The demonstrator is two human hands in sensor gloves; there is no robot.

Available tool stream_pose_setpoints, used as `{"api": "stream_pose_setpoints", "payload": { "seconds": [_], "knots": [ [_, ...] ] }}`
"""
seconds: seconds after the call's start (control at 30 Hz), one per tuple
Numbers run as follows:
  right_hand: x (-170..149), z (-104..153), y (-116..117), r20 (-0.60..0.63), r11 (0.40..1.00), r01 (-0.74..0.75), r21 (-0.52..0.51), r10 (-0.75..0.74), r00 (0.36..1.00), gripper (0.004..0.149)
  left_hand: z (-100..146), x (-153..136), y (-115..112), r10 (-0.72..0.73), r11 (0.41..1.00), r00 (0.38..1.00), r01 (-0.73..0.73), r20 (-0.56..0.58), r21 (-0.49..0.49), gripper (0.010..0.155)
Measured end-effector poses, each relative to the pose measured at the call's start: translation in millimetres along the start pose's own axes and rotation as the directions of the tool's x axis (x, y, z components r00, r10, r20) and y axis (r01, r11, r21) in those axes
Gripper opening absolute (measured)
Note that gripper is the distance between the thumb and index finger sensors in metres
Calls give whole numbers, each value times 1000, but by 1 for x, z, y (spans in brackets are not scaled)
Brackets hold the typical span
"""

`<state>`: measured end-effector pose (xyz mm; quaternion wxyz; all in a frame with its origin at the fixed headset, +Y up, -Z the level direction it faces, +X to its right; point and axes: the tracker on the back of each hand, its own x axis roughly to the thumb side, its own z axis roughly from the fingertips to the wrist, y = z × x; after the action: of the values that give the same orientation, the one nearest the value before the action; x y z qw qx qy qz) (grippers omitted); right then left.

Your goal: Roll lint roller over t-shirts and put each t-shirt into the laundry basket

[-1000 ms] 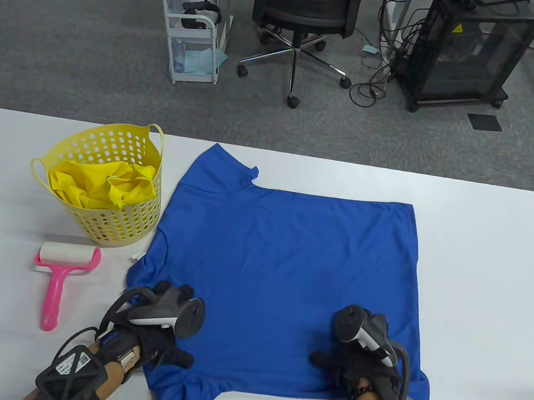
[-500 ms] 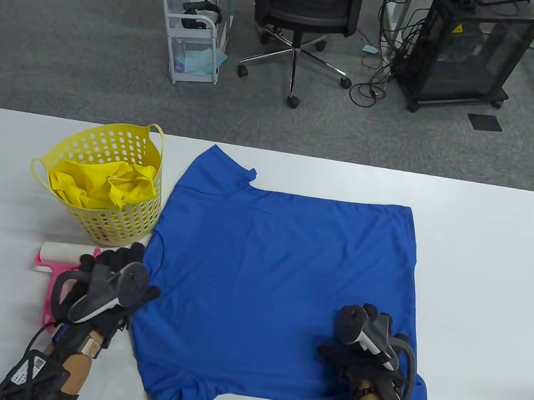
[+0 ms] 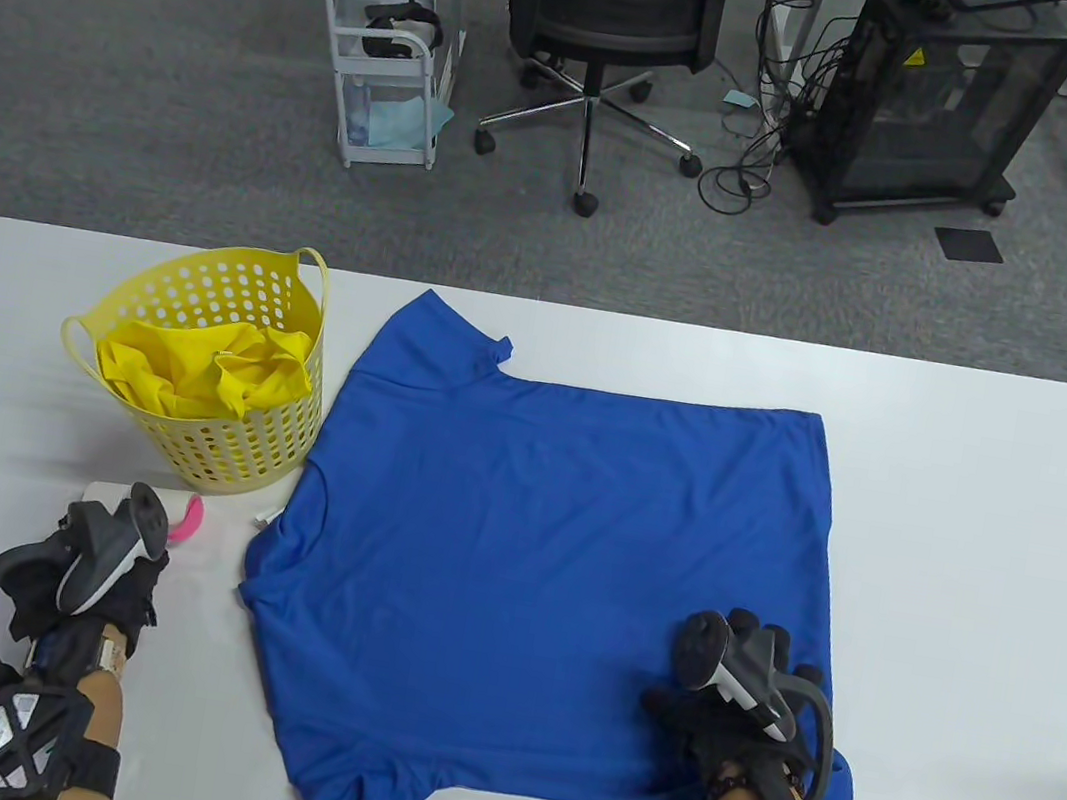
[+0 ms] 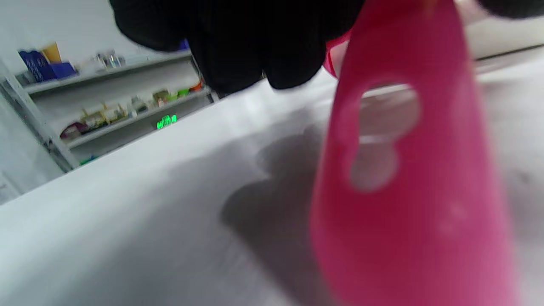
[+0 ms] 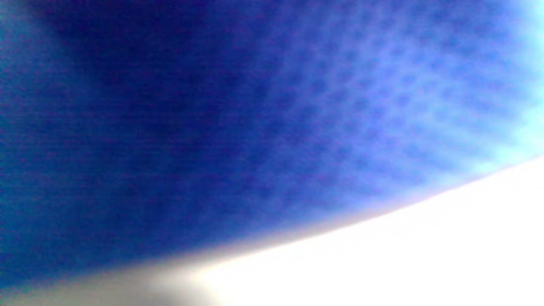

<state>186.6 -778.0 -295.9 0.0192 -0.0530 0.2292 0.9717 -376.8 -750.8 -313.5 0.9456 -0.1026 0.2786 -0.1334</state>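
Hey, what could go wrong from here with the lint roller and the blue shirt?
1. The left hand covers the lint roller handle, but the blurred wrist view doesn't confirm a firm grip; it may slip when lifted.
2. Only the right hand rests on the blue shirt, at one corner, so rolling may bunch the fabric elsewhere.
3. The basket stands close beside the roller and shirt; a sweeping move might knock it.

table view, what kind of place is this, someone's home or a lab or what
Most likely an office or lab workspace, not a home: grey carpet, a black swivel office chair, and a black equipment cabinet on castors with loose cables beside it. The left wrist view also shows stocked storage shelves.
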Motion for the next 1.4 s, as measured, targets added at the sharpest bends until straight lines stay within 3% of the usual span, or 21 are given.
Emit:
{"api": "stream_pose_setpoints", "payload": {
  "seconds": [0.1,0.2,0.37,0.5,0.6,0.67,0.73,0.8,0.9,0.97,1.03,1.13,1.2,1.4],
  "knots": [
    [-2,-2,1,-6,1000,9,3,-9,1000,88,-5,3,-10,-6,997,1000,6,-5,-80,81],
    [-3,-2,1,-7,1000,21,7,-21,1000,88,-5,3,-10,-41,999,999,41,0,-26,77],
    [-5,-4,5,-11,999,35,27,-34,999,89,-1,-4,0,54,998,998,-54,13,8,71],
    [-7,-9,11,-15,996,51,70,-50,999,89,11,-13,27,110,992,992,-114,63,56,68],
    [-9,-11,12,-12,990,62,126,-61,998,88,32,-13,55,208,978,963,-210,172,-7,68],
    [-8,-11,13,-12,991,54,124,-52,999,87,49,-4,67,235,971,900,-231,368,-54,67],
    [-8,-11,13,-12,991,50,127,-49,999,87,69,11,74,285,958,832,-268,476,-105,67],
    [-8,-10,12,-17,993,52,110,-50,999,88,91,33,80,257,959,763,-276,593,-59,67],
    [-3,-7,9,12,999,21,35,-21,1000,88,118,68,77,259,954,650,-287,714,-85,67],
    [2,-5,7,39,1000,20,-18,-19,999,88,129,89,70,249,956,614,-278,749,-91,65],
    [10,-4,8,69,999,36,21,-38,997,89,135,110,61,227,959,610,-277,760,-64,58],
    [17,-6,18,73,983,-14,183,1,997,90,131,135,61,154,973,642,-231,751,-2,55],
    [17,-6,17,82,990,-24,137,13,997,89,119,156,67,119,981,683,-194,720,21,54],
    [15,-8,21,93,982,11,188,-29,995,89,71,217,89,38,986,842,-119,537,118,55]
  ]
}}
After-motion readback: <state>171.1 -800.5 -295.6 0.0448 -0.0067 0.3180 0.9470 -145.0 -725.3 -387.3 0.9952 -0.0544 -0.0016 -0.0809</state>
